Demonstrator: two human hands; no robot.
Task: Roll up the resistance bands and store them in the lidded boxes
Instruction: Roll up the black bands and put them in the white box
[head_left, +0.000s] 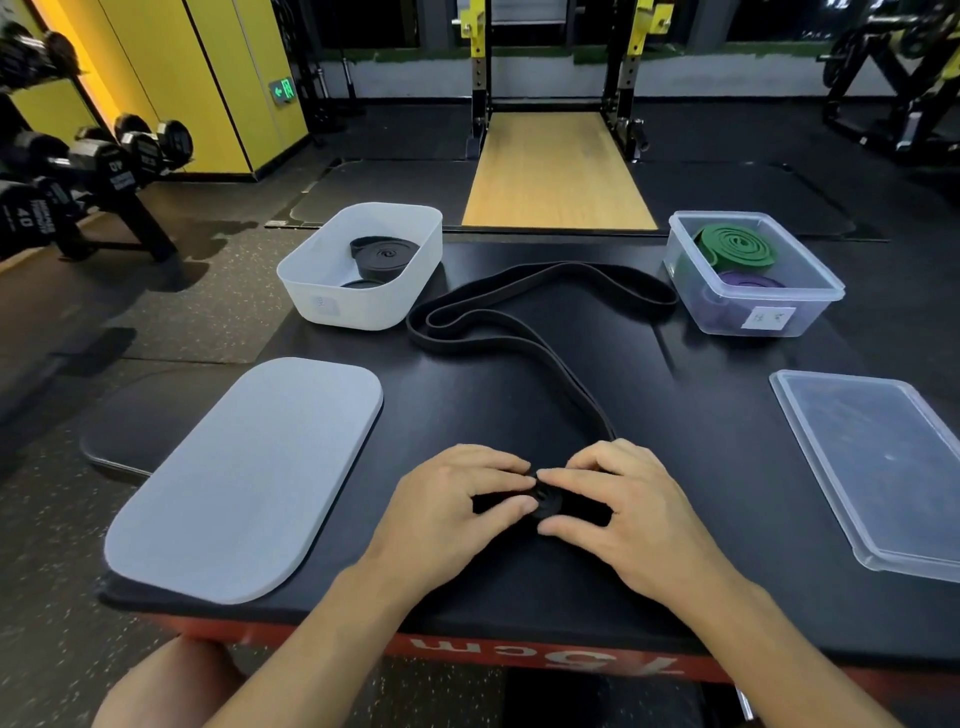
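Black padded platform (701, 415): bears everything listed.
Grey lid (244, 478): lies flat, left of the left hand (457, 499).
Clear lid (883, 467): lies flat, right of the right hand (618, 504).
White box (358, 306): open, beyond the left hand; black rolls (387, 257) inside.
Clear box (810, 291): open, beyond the right hand; green roll (737, 244) above purple roll (750, 283).
Black resistance band (550, 501): small tight coil between both hands; its flat matte tail loops away between the boxes.
Both hands: curled fingertips and thumbs pinch the coil.

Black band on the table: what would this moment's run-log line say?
step: rolling black band; left hand, right hand: pinch its coil; white box: black rolls; clear box: green roll, purple roll; grey lid, clear lid: off
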